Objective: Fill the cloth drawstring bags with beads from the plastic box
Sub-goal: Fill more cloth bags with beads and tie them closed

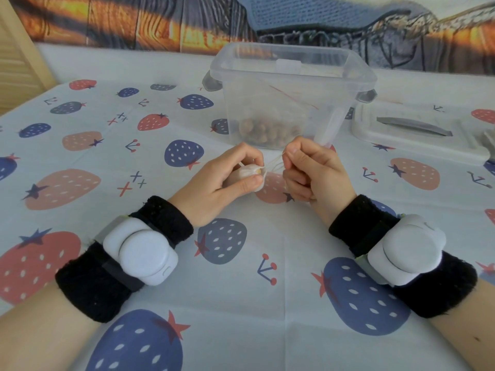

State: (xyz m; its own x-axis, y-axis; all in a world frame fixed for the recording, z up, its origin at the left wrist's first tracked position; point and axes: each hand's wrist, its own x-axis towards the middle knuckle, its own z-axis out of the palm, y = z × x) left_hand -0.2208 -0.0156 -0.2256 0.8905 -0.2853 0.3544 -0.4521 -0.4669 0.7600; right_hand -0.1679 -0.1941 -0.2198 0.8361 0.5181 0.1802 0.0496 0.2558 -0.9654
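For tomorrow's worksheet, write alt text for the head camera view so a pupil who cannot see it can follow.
The left hand holds a small white cloth drawstring bag while the right hand pinches its thin strings. Behind them, a clear plastic box holding brown beads stands on a strawberry-print tablecloth.

White bag [247, 174], brown beads [263, 131], strawberry-print tablecloth [80, 162].
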